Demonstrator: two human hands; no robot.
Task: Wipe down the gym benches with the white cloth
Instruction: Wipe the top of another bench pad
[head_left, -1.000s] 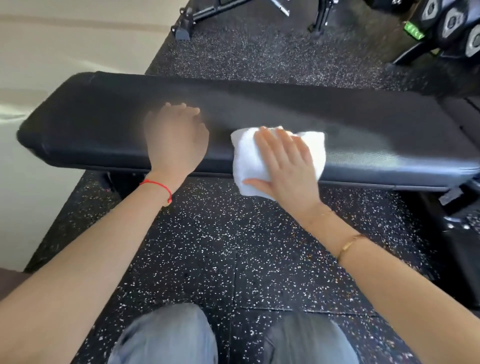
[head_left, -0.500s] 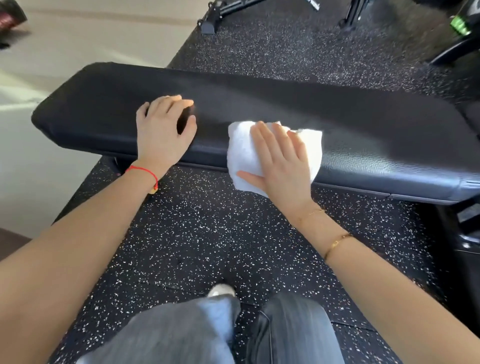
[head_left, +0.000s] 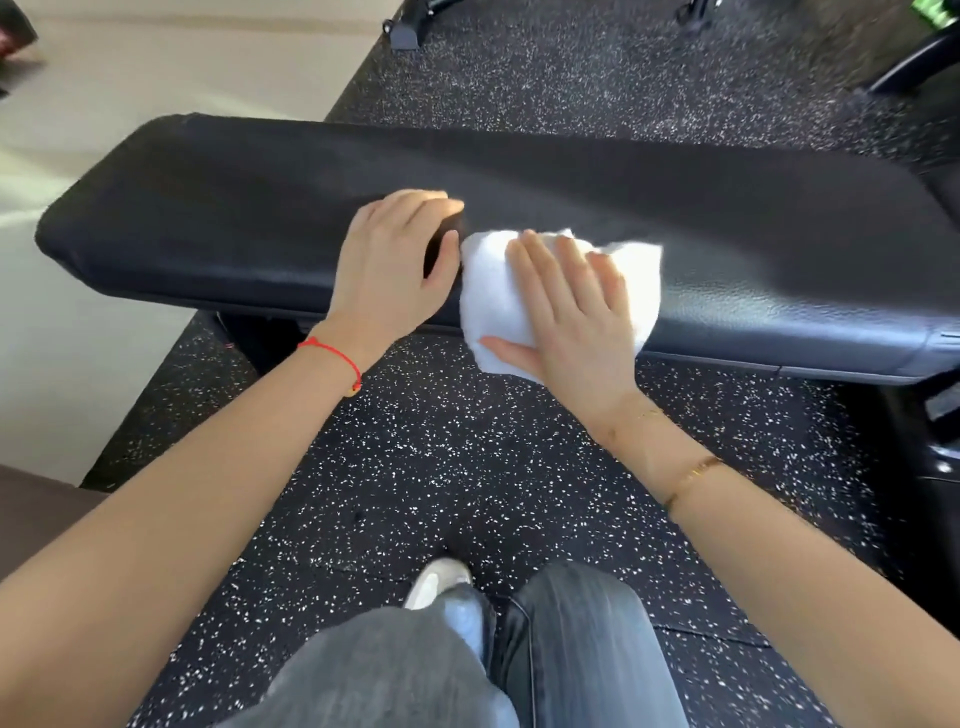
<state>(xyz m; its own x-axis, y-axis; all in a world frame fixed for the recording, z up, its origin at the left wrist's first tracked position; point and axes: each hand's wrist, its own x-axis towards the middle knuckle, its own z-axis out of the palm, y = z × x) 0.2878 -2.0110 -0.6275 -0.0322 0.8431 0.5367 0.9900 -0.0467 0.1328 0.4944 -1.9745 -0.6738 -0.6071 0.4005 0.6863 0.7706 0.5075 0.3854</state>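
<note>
The right hand (head_left: 576, 317) presses flat, fingers straight, on the white cloth (head_left: 493, 291) on the black gym bench (head_left: 234, 234); the left hand (head_left: 395, 270) rests beside it, fingertips blurred; the bench's right end is cut off.

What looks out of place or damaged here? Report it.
Nothing stands out. The black bench pad looks intact, the white cloth lies flat under the right hand, and the left hand rests on the pad beside it.
</note>
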